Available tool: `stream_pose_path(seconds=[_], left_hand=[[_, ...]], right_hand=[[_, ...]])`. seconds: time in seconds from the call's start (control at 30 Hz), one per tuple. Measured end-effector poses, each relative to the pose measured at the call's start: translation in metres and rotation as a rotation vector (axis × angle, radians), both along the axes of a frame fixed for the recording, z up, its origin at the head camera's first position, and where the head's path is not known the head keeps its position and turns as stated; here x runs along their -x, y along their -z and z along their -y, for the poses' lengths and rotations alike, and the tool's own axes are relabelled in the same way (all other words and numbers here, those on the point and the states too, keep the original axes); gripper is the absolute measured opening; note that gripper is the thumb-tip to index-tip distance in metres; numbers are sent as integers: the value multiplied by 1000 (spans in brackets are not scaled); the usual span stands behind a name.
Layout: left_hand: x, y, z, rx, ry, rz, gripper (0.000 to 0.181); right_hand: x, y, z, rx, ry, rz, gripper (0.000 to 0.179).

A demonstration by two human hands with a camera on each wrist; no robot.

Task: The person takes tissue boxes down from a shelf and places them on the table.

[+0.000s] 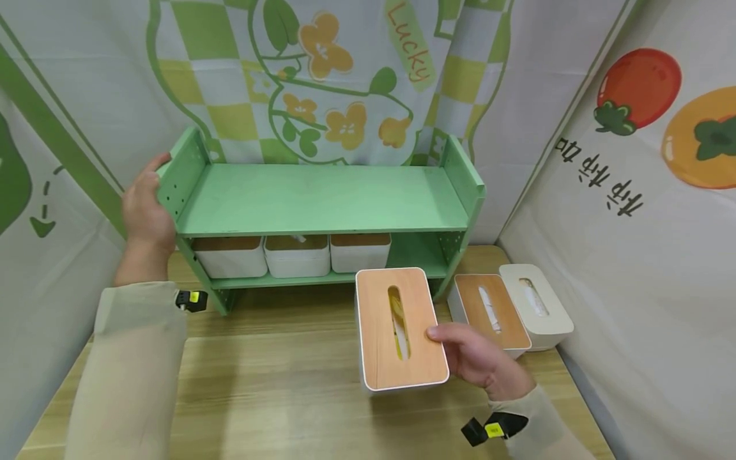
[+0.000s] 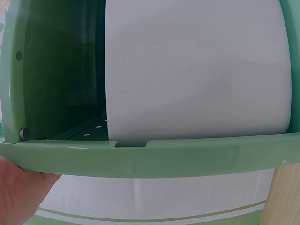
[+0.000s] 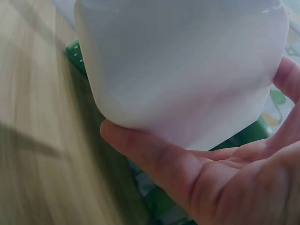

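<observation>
My right hand (image 1: 483, 361) grips a white tissue box (image 1: 376, 345) with a wood-look lid by its right side, thumb on the lid. Something yellow and white shows through the lid's slot. In the right wrist view, fingers (image 3: 154, 157) support the box's white body (image 3: 183, 61). At the far left, my left hand (image 1: 149, 211) holds the side panel of a green two-tier shelf (image 1: 328, 198), fingertips at its upper edge. On the lower tier stand three white boxes in a row: left (image 1: 230, 262), middle (image 1: 298, 263) and right (image 1: 359, 257).
Right of the shelf, a wood-lidded tissue box (image 1: 489, 306) and an all-white tissue box (image 1: 537, 303) stand side by side on the wooden table (image 1: 276, 383). Printed fabric walls (image 1: 604, 255) enclose the table at the back and sides.
</observation>
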State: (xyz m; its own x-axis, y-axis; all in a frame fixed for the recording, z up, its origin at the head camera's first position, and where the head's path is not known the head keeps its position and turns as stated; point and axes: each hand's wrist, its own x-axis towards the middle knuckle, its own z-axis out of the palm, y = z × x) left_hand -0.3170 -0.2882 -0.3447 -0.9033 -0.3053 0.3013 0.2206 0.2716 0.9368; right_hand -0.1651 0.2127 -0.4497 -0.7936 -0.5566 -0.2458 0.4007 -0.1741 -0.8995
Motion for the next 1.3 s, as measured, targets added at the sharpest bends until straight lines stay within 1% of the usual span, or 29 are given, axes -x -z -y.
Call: stream_pose_path(seconds=[0.07, 0.17, 0.4, 0.63, 0.77, 0.87, 0.97, 1.13, 1.2, 1.3], left_hand=[[0, 0, 0, 9, 0, -4, 52], [-1, 1, 0, 0, 7, 0, 51], [-1, 0, -2, -19, 25, 5, 51], [0, 1, -1, -19, 27, 2, 51], [0, 2, -1, 14, 16, 6, 52], [1, 3, 0, 46, 1, 4, 53], [0, 3, 0, 55, -4, 4, 53], [0, 3, 0, 18, 9, -15, 53], [0, 3, 0, -25, 23, -16, 52], [0, 1, 0, -29, 19, -9, 53]], right_hand=[[-1, 7, -1, -17, 16, 4, 27], [-2, 18, -3, -55, 44, 24, 29], [-7, 41, -8, -159, 114, 89, 39], [-5, 61, -11, -205, 156, 122, 39], [-4, 67, -10, -209, 181, 147, 38], [-2, 70, -10, -214, 193, 150, 38], [0, 73, -9, -219, 200, 147, 41], [4, 74, -9, -232, 225, 159, 49], [5, 74, -8, -250, 240, 157, 51], [7, 74, -8, -281, 257, 144, 50]])
